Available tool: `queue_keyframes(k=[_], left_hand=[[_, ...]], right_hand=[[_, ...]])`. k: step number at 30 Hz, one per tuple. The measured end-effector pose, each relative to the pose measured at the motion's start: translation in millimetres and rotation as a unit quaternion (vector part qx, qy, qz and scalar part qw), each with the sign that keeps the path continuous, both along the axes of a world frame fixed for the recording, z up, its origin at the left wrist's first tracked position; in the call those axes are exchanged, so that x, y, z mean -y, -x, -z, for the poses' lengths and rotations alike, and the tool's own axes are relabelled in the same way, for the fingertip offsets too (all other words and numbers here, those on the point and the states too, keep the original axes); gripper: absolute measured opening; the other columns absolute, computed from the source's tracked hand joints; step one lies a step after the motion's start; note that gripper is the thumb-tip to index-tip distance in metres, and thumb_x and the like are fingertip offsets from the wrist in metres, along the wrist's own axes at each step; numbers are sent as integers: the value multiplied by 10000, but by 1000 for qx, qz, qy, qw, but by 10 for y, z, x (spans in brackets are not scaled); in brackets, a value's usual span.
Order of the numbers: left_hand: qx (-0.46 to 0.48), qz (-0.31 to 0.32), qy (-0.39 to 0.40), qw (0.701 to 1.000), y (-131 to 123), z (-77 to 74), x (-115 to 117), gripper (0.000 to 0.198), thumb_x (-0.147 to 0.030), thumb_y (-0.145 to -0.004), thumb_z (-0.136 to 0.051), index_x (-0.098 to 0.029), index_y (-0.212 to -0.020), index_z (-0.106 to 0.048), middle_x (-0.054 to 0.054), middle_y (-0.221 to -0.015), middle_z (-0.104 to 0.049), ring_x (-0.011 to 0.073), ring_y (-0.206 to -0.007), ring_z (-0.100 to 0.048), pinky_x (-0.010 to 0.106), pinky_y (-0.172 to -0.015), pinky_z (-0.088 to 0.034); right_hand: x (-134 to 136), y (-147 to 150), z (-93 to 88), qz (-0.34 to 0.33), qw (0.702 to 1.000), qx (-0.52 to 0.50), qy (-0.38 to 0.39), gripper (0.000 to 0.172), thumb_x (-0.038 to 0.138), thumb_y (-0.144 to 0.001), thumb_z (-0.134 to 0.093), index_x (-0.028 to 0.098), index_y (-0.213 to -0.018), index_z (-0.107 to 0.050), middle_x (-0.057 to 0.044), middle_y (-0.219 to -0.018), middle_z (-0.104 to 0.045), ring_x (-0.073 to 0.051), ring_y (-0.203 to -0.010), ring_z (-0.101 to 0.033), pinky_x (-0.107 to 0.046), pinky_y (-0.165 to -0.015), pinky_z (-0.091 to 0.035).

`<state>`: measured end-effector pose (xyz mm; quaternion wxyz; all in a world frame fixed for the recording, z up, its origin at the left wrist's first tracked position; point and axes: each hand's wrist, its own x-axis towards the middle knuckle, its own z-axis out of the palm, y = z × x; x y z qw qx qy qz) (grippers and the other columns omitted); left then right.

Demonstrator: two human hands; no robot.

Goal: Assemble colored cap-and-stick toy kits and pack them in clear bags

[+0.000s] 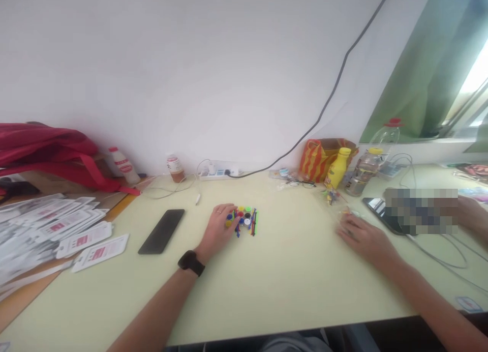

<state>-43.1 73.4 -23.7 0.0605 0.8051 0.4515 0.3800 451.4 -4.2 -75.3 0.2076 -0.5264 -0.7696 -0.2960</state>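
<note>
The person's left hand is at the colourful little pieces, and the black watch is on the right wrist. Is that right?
Not quite: the black watch is on the left wrist, as the head view shows. And yes, the left hand is at the colourful little pieces.

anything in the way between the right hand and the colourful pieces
Nothing visible blocks the right hand: only tabletop lies between it and the colourful pieces. The left hand covers part of their left side.
</note>
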Motion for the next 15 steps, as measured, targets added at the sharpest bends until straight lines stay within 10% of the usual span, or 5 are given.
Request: queue_keyframes(k=[6,15], left_hand=[[-85,-42,35,995,23,148,-39,505,-439,-1038,-505,-235,-1500,-489,112,-1625,-417,361,-1523,-305,571,-1211,-332],[-158,-17,57,986,73,314,-115,504,-323,-1072,-350,-172,-1533,-487,118,-1651,-388,335,-1563,-267,562,-1242,-302]], right_hand=[[4,417,-96,-40,995,-89,18,311,381,-1002,-572,192,-1202,-718,-142,-1116,-735,-318,-1036,-684,-450,-913,-521],[-347,2201,-385,-254,905,-230,252,507,396,-1028,-518,240,-1509,-475,-139,-1440,-586,-308,-1336,-517,-514,-1136,-441]])
